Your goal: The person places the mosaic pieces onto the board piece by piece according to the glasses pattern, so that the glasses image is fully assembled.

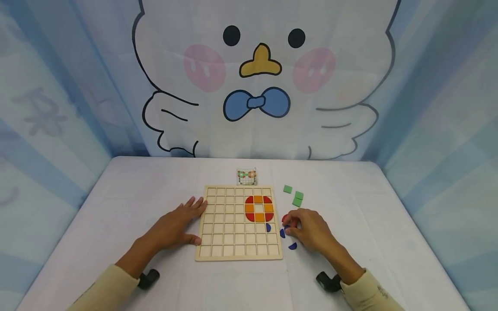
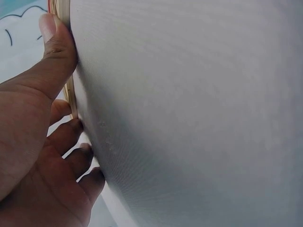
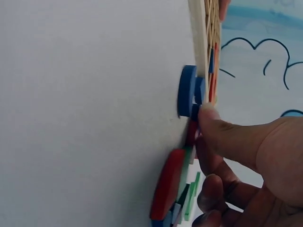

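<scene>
A wooden grid board [image 1: 233, 239] lies on the table, with a ring of red and orange pieces [image 1: 258, 217] at its upper right. Just below the ring, a blue half-round piece [image 1: 268, 227] sits in a cell. My left hand [image 1: 177, 226], fingers spread, rests against the board's left edge with the thumb touching the rim. Right of the board, my right hand [image 1: 311, 229] pinches another blue half-round piece [image 1: 287, 226] between thumb and index finger, largely covering it. Two more blue pieces lie nearby, one close to the board [image 1: 282, 233] and one lower [image 1: 292, 246]. A red piece [image 1: 284, 218] shows partly behind the fingers.
Several green squares [image 1: 298, 195] lie beyond the right hand. A small printed pattern card [image 1: 247, 176] lies at the board's far edge. Behind the white table [image 1: 155, 181] hangs a curtain with a cartoon bird [image 1: 256, 138].
</scene>
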Demonstrator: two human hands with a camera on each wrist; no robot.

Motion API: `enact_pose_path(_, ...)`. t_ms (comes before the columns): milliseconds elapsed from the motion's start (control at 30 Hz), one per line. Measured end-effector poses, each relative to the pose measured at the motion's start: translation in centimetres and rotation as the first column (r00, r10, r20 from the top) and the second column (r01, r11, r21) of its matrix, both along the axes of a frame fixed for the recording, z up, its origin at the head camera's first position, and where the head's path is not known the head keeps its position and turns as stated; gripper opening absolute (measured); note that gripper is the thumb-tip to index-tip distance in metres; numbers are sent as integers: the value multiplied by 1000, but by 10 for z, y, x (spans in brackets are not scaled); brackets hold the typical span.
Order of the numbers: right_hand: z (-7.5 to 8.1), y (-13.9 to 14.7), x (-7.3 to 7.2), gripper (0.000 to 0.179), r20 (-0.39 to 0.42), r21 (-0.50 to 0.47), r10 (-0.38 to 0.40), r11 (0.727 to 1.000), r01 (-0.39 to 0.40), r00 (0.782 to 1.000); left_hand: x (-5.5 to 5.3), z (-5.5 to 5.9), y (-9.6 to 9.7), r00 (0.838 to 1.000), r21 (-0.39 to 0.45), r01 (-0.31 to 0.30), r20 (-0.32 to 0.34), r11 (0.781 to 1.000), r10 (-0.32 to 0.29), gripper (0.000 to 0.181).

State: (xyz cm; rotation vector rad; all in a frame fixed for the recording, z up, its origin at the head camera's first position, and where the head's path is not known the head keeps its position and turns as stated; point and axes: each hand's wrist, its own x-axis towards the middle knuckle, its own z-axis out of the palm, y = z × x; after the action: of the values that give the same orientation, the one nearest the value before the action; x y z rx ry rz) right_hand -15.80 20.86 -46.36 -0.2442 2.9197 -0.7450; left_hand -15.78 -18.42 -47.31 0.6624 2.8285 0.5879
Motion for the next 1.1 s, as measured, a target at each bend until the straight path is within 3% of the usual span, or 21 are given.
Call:
enact_pose_path(300,1,3,1,19,-9,35,12,999,-12,1000,0,-1,0,1000,-4,3,1,1000,-3,108)
enact_pose_path(633,1,4,1,17,-36,60,108,993,-105,994,-1,-3,-1,1000,-6,5,-6,1000,-5,109)
enact_pose_path(1100,5,10,-1,26,38,49,136,989,-138,990,-2,-6,-2,1000,-7,8,-9,1000,-8,109)
